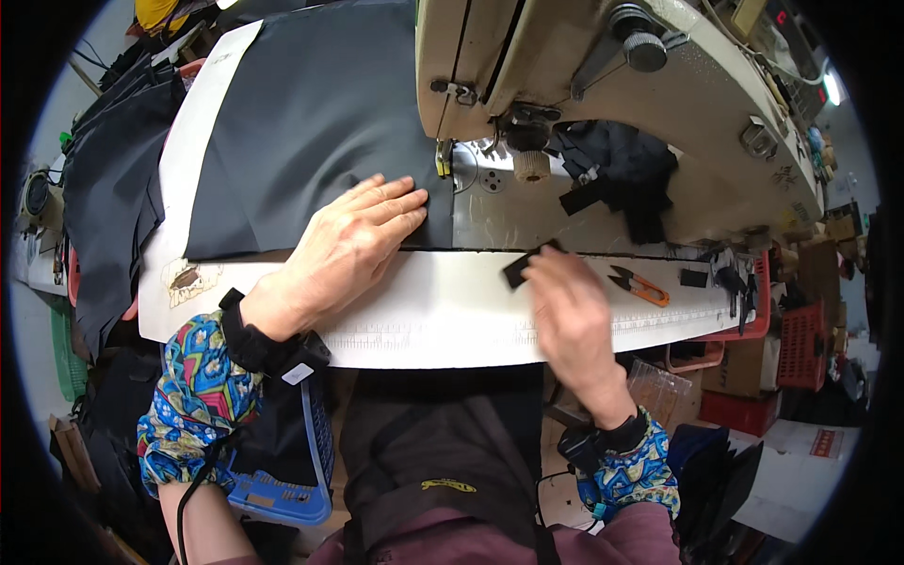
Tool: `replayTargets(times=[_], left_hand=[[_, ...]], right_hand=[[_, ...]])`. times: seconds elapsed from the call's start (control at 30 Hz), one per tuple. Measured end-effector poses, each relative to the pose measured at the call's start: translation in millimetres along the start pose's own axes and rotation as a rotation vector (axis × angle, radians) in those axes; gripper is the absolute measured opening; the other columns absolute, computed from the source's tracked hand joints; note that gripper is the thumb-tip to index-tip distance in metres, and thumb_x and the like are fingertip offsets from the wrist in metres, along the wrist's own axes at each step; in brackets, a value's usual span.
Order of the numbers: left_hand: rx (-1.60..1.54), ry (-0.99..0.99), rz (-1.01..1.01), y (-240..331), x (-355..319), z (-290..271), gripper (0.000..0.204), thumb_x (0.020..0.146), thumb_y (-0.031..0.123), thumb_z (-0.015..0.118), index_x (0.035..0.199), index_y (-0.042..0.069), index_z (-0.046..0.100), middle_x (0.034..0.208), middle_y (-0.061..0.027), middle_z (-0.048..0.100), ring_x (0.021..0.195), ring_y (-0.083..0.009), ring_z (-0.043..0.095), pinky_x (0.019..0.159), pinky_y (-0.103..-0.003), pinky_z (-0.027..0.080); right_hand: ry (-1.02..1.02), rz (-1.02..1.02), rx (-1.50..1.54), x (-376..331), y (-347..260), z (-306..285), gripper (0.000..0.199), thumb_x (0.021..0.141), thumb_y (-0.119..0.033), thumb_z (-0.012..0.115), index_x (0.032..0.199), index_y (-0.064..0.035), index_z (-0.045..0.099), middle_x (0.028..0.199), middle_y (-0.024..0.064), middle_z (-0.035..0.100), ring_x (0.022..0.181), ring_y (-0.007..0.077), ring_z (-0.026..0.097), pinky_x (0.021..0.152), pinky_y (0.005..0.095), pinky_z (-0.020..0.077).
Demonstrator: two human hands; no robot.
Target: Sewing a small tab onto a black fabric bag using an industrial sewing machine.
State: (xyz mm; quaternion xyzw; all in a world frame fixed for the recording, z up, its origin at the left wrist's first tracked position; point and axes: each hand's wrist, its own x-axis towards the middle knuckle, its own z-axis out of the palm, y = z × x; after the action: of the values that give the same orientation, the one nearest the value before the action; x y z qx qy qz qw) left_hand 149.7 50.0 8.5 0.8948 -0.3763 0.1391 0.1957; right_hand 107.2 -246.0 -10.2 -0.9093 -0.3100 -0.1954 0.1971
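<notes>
My left hand lies flat with fingers stretched on a large black fabric panel, close to the sewing machine's presser foot. The panel's right edge runs under the foot. Over the front of the white table, my right hand pinches a small black fabric strip; this hand is slightly blurred. Orange-handled thread snips lie to its right. A heap of small black pieces sits on the machine bed beneath the arm.
The sewing machine takes up the upper right. Black fabric panels hang at the left. A blue basket stands below the table's left side. Another small black piece lies beside the snips. Red baskets stand at the right.
</notes>
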Motion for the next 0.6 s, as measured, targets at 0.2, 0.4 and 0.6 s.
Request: replayTargets(times=[0.2,0.4,0.6], left_hand=[[-0.544,0.130,-0.543,97,-60,-12,0.005,0.089,-0.001,0.070,0.093,-0.002,0.069,0.074,-0.0084,0.066,0.061,-0.0171,0.064,0.055,-0.029,0.050],[-1.561,0.098,-1.199,131,-81,11,0.023,0.099,0.011,0.067,0.113,-0.006,0.069,0.092,-0.0097,0.070,0.073,-0.0110,0.067,0.055,-0.024,0.058],[-1.571,0.259,-1.059,144,-79,15,0.019,0.098,0.007,0.067,0.111,-0.006,0.069,0.090,-0.0087,0.069,0.077,-0.0120,0.069,0.054,-0.023,0.058]], right_hand=[[-0.042,-0.322,0.217,-17,-51,6,0.031,0.079,-0.007,0.074,0.109,-0.0007,0.073,0.110,0.0135,0.072,0.114,0.0329,0.069,0.098,0.0464,0.0553],[0.092,-0.456,0.339,-28,-63,11,0.019,0.082,-0.010,0.067,0.099,-0.0052,0.073,0.109,0.0085,0.072,0.109,0.0259,0.070,0.091,0.0373,0.0573],[0.180,0.093,0.556,-26,-96,-4,0.023,0.075,0.000,0.079,0.096,-0.0026,0.072,0.108,0.0088,0.069,0.100,0.0303,0.063,0.080,0.0356,0.0559]])
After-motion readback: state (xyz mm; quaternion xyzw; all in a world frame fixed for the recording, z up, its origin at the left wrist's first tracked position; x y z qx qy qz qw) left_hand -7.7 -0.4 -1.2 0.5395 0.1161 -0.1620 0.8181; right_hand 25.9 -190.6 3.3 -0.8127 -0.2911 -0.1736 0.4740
